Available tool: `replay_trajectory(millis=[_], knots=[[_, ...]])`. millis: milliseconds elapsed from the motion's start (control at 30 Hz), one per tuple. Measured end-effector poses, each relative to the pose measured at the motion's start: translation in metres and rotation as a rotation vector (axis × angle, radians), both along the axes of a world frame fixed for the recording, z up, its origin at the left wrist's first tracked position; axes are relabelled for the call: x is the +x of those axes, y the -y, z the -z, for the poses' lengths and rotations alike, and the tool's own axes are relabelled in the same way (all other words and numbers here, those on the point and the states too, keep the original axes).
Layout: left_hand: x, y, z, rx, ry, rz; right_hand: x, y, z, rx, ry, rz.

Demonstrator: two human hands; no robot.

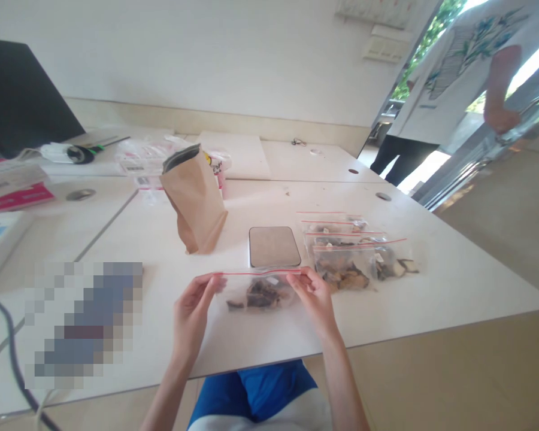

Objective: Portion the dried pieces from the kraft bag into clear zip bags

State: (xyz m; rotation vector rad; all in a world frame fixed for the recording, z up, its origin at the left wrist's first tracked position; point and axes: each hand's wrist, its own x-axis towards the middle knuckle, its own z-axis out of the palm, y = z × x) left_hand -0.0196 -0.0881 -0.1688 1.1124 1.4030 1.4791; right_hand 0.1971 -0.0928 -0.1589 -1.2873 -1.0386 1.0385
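A clear zip bag [238,290] with a red seal line is stretched between my hands, close to the table's front edge. Dark, dried brownish pieces [265,293] and a small white slip lie inside it. My left hand [196,302] pinches its top left corner, and my right hand [313,296] pinches the top right corner. Just beyond the bag sits a small scale [273,246] with a bare metal plate. To the right, several similar filled zip bags [345,266] overlap one another. A brown paper bag [197,206] stands upright at the back left, its top open.
On the left are a pixelated object [87,323], a dark cable [11,335], a pink and white box [18,191] and a black monitor [22,96]. Plastic packaging [148,155] lies behind the paper bag. A person [467,78] stands by the door at the right.
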Motion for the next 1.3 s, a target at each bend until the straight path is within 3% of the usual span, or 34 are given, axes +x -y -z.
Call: replay_trajectory(millis=[367, 633, 1067, 1300], knots=[[-0.001, 0.007, -0.008, 0.086, -0.141, -0.03, 0.003, 0.009, -0.001, 0.118, 0.167, -0.009], [-0.004, 0.011, 0.002, 0.057, -0.166, -0.091, 0.0, 0.008, 0.007, 0.251, 0.315, 0.123], [0.005, 0.007, 0.002, 0.045, 0.152, 0.138, -0.001, 0.006, 0.004, 0.195, 0.191, -0.018], [0.003, 0.005, 0.001, -0.021, 0.141, 0.148, -0.005, -0.001, 0.009, 0.235, 0.128, -0.026]])
